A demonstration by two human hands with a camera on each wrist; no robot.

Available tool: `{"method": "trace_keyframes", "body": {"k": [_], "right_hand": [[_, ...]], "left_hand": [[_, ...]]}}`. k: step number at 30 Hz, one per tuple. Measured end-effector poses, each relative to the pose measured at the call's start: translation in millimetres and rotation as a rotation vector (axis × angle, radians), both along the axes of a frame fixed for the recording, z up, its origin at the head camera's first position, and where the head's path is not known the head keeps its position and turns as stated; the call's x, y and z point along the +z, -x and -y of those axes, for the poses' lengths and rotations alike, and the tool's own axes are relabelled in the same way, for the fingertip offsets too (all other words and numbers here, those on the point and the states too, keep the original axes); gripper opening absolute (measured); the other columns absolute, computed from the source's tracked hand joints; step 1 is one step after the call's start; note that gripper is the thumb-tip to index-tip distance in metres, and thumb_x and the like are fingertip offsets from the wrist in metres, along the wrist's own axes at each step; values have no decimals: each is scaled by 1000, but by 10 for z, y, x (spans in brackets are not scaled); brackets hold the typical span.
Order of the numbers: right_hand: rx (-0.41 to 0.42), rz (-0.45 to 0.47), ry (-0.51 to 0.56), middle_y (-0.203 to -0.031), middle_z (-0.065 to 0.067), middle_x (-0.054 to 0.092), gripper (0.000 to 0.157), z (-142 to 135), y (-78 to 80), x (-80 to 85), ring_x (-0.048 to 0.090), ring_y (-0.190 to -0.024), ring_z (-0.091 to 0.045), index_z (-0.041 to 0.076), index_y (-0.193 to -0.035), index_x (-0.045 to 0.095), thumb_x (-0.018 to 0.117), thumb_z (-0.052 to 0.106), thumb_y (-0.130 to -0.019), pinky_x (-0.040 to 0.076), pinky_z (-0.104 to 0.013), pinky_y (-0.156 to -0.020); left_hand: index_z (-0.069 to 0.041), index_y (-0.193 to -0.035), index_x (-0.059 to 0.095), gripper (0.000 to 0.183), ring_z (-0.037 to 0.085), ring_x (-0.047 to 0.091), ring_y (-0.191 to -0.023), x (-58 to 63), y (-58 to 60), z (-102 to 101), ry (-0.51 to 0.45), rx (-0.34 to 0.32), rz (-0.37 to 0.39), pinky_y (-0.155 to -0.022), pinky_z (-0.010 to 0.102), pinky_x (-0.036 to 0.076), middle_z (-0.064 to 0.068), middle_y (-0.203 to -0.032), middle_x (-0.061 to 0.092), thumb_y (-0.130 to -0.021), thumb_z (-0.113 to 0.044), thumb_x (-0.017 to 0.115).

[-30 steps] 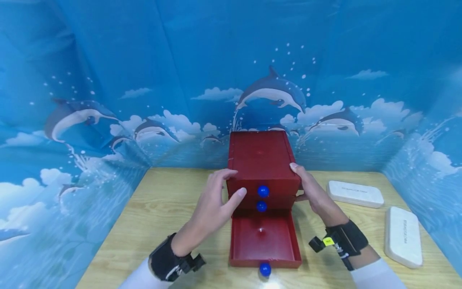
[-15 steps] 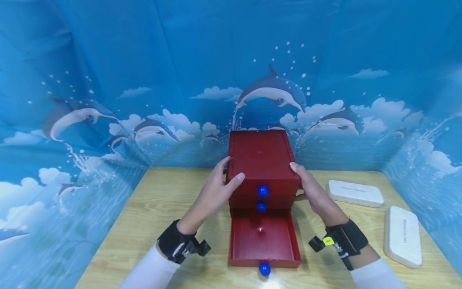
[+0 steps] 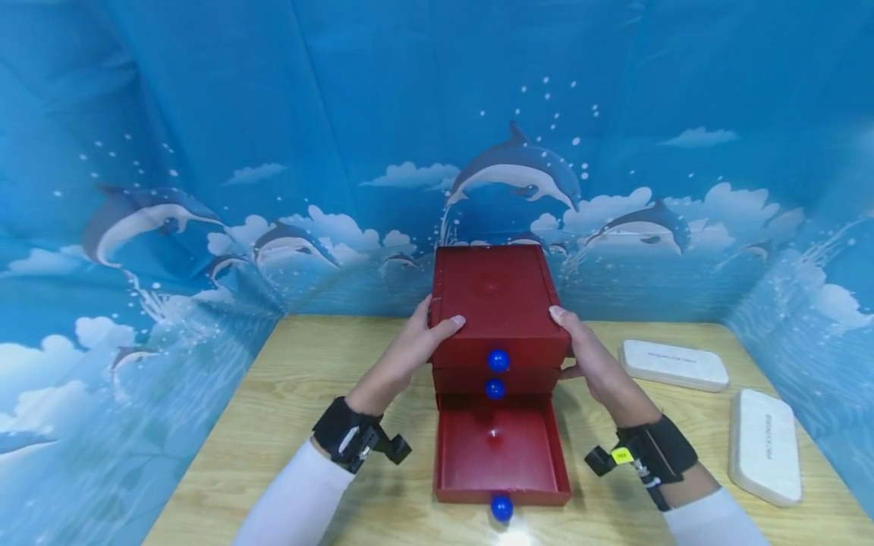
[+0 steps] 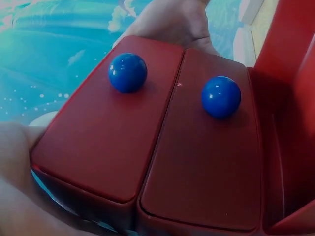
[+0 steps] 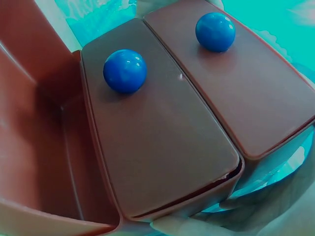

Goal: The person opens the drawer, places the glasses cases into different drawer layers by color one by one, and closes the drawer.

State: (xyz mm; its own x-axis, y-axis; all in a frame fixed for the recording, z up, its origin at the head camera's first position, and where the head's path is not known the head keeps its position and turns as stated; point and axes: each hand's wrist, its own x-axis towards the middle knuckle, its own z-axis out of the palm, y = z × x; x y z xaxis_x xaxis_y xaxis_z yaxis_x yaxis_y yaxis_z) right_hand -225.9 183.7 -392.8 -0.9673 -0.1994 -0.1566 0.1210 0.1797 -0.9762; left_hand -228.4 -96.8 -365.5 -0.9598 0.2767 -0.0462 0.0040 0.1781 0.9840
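A dark red chest of stacked drawers (image 3: 493, 292) with round blue knobs stands mid-table. Its bottom drawer (image 3: 501, 455) is pulled out, with nothing visible inside. The top drawer (image 4: 98, 128) and the middle drawer (image 4: 204, 157) are closed. My left hand (image 3: 413, 341) holds the chest's upper left side, thumb over the top near the front edge. On the opposite side my right hand (image 3: 594, 360) grips the upper right edge, its thumb on top and fingers down the side. The fingers of both hands are partly hidden behind the chest.
Two white rounded cases (image 3: 674, 365) (image 3: 766, 447) lie on the wooden table (image 3: 287, 425) to the right. A blue dolphin-print backdrop (image 3: 382, 114) rises behind the table and along its sides.
My left hand has moved from in front of the chest's left corner onto its left side, thumb now on the top. My right hand and the chest look unmoved.
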Motion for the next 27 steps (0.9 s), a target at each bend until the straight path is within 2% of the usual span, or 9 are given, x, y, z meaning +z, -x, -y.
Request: {"method": "trace_keyframes", "body": {"k": [6,10,14,27], "right_hand": [[1,5,2,-132,-25,44,78,2,7,0,52,-107,-36,9,-145,27,31,67,-93,52,-50,-72],[-8,2,-4,-132,-25,44,78,0,7,1,51,-108,-37,9,-145,28,31,67,-92,51,-50,-72],[-4,5,-1,-133,-25,44,78,16,3,0,50,-109,-38,9,-145,27,31,67,-93,51,-50,-73],[13,18,-4,-137,-26,40,80,2,-2,4,44,-117,-41,11,-149,20,29,68,-93,49,-53,-78]], "left_hand": [[-30,-145,24,69,29,60,-98,16,60,12,-46,-22,98,-74,47,52,10,-121,54,-89,-47,61],[-32,-143,27,67,33,59,-99,21,109,19,-79,-50,127,-71,50,52,12,-122,54,-88,-47,62],[-34,-144,24,72,34,56,-102,6,142,48,-96,-52,168,-70,51,52,13,-123,52,-86,-51,62],[-37,-146,17,73,35,59,-95,-38,163,29,-86,-48,172,-67,47,52,18,-122,50,-88,-53,56]]}}
